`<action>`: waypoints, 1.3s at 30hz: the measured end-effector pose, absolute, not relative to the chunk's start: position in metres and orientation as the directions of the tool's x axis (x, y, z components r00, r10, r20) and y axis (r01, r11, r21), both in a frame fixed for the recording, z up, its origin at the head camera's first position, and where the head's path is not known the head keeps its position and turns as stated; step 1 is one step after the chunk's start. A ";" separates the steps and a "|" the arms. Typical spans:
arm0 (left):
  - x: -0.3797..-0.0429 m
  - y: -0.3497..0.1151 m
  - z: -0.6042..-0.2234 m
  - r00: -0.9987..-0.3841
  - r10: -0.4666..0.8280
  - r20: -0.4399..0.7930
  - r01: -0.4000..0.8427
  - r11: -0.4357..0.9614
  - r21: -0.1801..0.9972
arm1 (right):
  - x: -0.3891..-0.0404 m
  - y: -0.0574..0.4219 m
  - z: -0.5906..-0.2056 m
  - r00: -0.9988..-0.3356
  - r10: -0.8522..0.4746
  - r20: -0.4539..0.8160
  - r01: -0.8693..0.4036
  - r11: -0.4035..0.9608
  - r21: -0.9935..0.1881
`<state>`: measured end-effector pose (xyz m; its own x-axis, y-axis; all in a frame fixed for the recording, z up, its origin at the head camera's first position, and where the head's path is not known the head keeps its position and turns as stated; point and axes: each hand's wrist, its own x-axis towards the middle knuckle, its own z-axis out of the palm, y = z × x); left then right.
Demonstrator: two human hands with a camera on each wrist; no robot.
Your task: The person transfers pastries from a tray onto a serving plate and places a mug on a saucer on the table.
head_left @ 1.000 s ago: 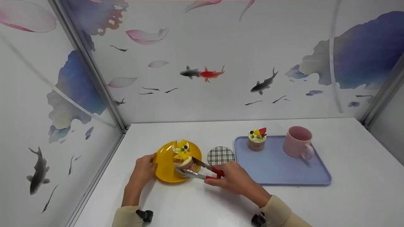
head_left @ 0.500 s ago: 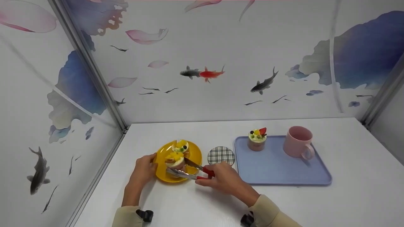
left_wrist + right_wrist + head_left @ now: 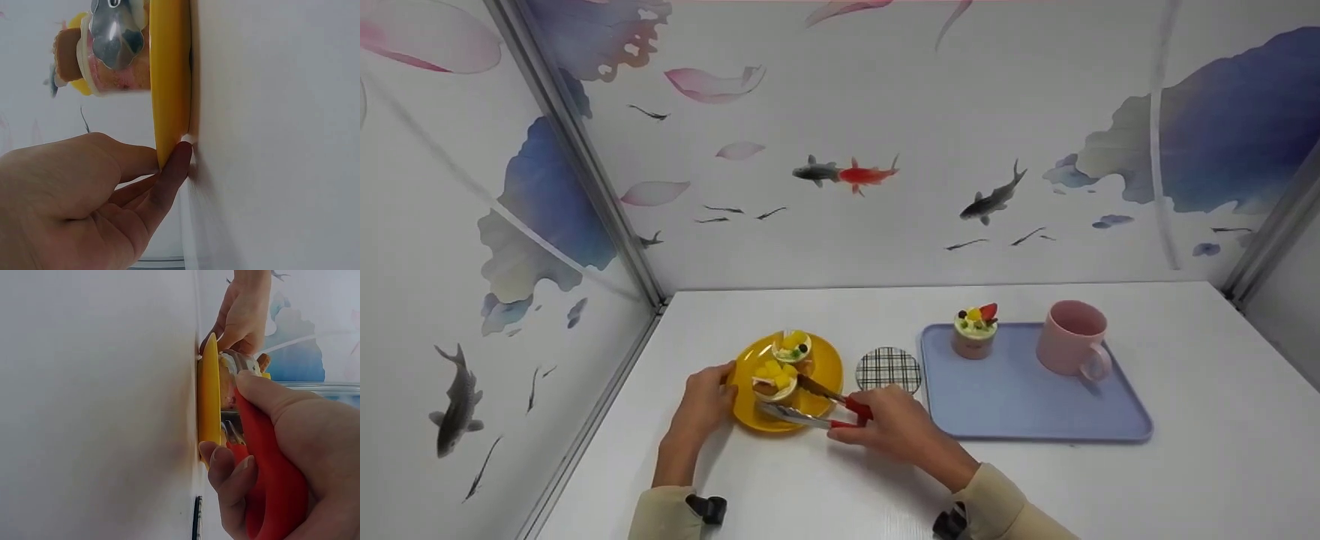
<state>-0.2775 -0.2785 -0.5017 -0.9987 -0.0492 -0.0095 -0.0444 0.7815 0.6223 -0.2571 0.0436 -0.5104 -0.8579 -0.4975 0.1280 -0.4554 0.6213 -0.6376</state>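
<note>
Compared with a second ago, the nearer fruit-topped dessert (image 3: 775,382) has been shifted left on the yellow plate (image 3: 825,367), and the tongs (image 3: 806,418) have been carried along with it. It now stands left of the plate's middle, between the tong arms; whether both arms press on it cannot be told. The tongs are gripped in the right hand (image 3: 896,424), and the plate's left edge is pinched by the left hand (image 3: 709,397).

The second dessert (image 3: 793,349), towards the plate's far edge, is partly hidden by the nearer one. A checked coaster (image 3: 888,367) lies between plate and blue tray (image 3: 1035,412), its near edge covered by the right hand. At the tray's far left corner a third dessert (image 3: 975,334) is set; near its far right corner, a pink mug (image 3: 1069,341).

In the left wrist view the thumb (image 3: 138,160) is seen above the plate's rim, a fingertip below; in the right wrist view, the tongs' red handles (image 3: 267,444) are shown.
</note>
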 end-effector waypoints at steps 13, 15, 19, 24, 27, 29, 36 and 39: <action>-0.276 -0.278 -0.500 -0.999 -0.041 0.017 -0.023 0.800 0.599 | -0.250 0.086 -0.505 -0.869 -0.477 0.132 -0.445 0.637 -0.630; -0.276 -0.278 -0.500 -0.999 -0.043 0.012 -0.028 0.799 0.601 | -0.249 0.097 -0.504 -0.882 -0.453 0.130 -0.425 0.645 -0.635; -0.276 -0.278 -0.500 -0.999 -0.043 0.021 -0.021 0.799 0.601 | -0.251 0.123 -0.503 -0.912 -0.378 0.156 -0.383 0.657 -0.649; -0.277 -0.278 -0.500 -0.999 -0.048 0.011 -0.031 0.790 0.612 | -0.256 0.157 -0.501 -0.943 -0.266 0.199 -0.329 0.669 -0.666; -0.277 -0.278 -0.500 -0.999 -0.047 0.004 -0.034 0.790 0.612 | -0.258 0.175 -0.501 -0.952 -0.221 0.211 -0.305 0.683 -0.663; -0.277 -0.279 -0.500 -0.999 -0.045 0.003 -0.034 0.789 0.614 | -0.259 0.185 -0.501 -0.955 -0.200 0.221 -0.297 0.696 -0.654; -0.277 -0.280 -0.502 -0.999 -0.032 0.011 -0.019 0.798 0.603 | -0.263 0.210 -0.502 -0.954 -0.145 0.262 -0.282 0.734 -0.618; -0.277 -0.280 -0.503 -0.999 -0.036 0.010 -0.024 0.809 0.588 | -0.263 0.217 -0.502 -0.951 -0.121 0.285 -0.277 0.745 -0.607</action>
